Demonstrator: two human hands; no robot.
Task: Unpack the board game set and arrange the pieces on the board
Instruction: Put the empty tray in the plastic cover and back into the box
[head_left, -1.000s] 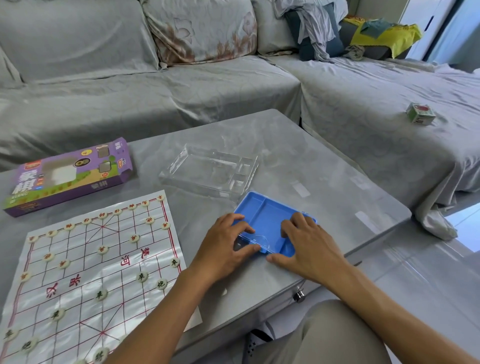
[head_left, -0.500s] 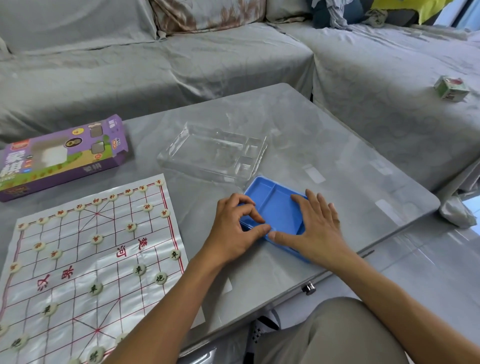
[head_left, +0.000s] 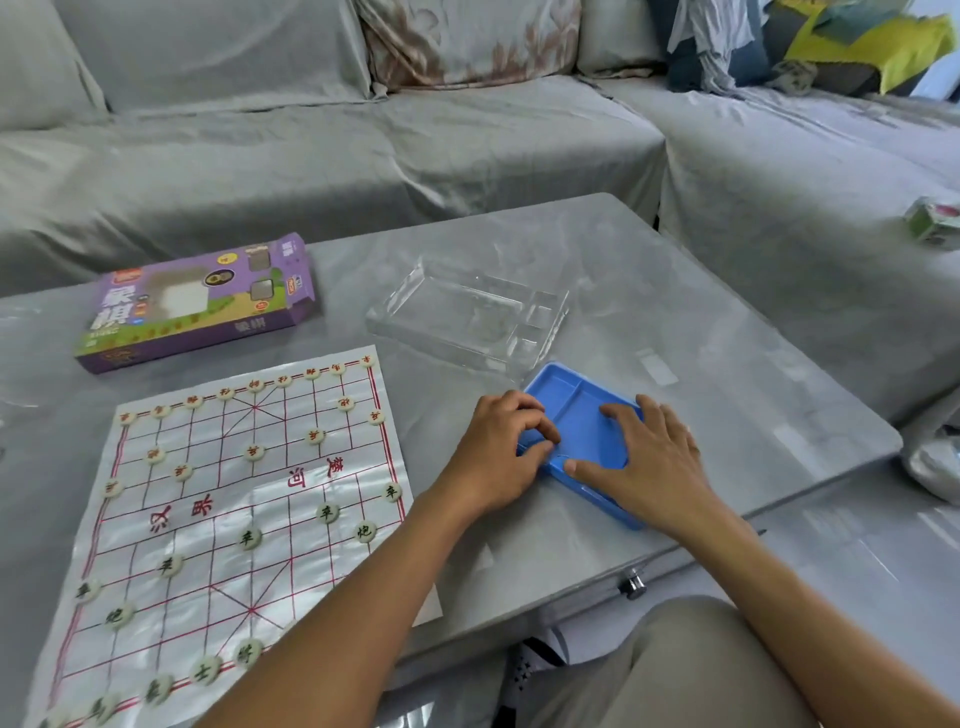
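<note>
Both hands are down on the blue tray (head_left: 576, 402) at the near right of the table (head_left: 675, 332). The left hand (head_left: 501, 447) has its fingers curled, thumb and fingertips pinching at something in the tray's near-left corner; what it is cannot be made out. The right hand (head_left: 647, 457) lies flat, fingers straight and spread, pressing on the tray, its thumb reaching toward the left hand's. Both forearms come in from the bottom edge, over a knee in tan trousers. Just behind the tray sits a clear plastic lid (head_left: 467, 312), touching or very nearly touching the tray's far corner. To the left, the board (head_left: 234, 493) is laid flat, a glossy sheet with red lines, and round pale pieces (head_left: 327, 513) stand on its crossings, a row along the far edge and others scattered nearer. Beyond the board lies the purple game box (head_left: 197, 304). The table is grey and marbled; a grey-covered sofa (head_left: 311, 145) wraps around behind it, with cushions and crumpled clothes at the far right.
</note>
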